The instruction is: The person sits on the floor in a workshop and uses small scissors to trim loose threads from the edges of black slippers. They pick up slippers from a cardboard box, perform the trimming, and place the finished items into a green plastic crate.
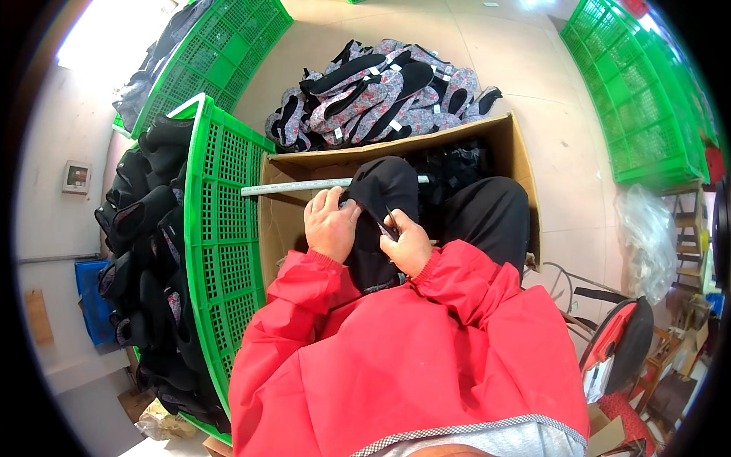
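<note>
So from my end I'm looking straight down at a pair of bare hands working over a lap in black pants (487, 217). My left hand (330, 225) has its fingertips pinched on a black cloth piece (371, 199) lying over the left knee. My right hand (409, 244) is curled just beside it, gripping a dark thin thing (391, 221) between thumb and fingers; too small for me to tell if that's a tool or more fabric. Black on black, so the cloth's lower edge is lost against the pants.

The knees sit over an open cardboard box (526, 156), with a pale bar (293, 187) across it, its middle hidden by the left leg. Just past the box there's a heap of flowery gray slippers (362, 103) on the floor (525, 72). On my left, a green crate (227, 228) stands right beside a stack of black slippers (145, 236).
</note>
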Motion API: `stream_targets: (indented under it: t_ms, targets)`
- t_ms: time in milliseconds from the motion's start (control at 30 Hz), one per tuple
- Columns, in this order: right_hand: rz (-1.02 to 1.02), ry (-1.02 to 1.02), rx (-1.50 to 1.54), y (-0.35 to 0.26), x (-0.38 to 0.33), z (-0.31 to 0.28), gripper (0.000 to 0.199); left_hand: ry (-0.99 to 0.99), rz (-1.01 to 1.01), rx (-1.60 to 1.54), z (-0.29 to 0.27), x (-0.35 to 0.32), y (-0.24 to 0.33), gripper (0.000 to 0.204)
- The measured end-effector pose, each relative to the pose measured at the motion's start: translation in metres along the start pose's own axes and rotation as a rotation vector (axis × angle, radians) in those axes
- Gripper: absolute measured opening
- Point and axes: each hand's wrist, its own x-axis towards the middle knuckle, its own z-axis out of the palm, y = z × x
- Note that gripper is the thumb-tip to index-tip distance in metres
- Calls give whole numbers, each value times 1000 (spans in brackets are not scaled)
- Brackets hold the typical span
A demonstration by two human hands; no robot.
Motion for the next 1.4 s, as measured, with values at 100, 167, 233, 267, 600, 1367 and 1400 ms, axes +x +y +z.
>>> stream_targets:
  t_ms: [100, 167, 233, 267, 600, 1367, 1400]
  targets:
    - [37, -22, 11, -9, 1, 2, 19, 26, -8, 30, 8, 9, -7, 9]
    - [32, -32, -15, -13, 1, 3, 20, -11, -46, 71, 18, 9, -15, 9]
    - [37, -33, 2, -13, 4, 5, 20, 2, -24, 132, 32, 12, -21, 9]
    - [43, -36, 9, -12, 5, 7, 20, -12, -26, 168, 35, 14, -20, 9]
    - [37, -69, -1, -7, 6, 14, 21, -417, -259, 155, 49, 17, -22, 33]
    - [32, -127, 87, -7, 7, 12, 23, -269, -351, -212, 55, -5, -42, 44]
    - [34, -127, 127, -1, 7, 12, 22, -284, -281, -79, 53, -5, -40, 38]
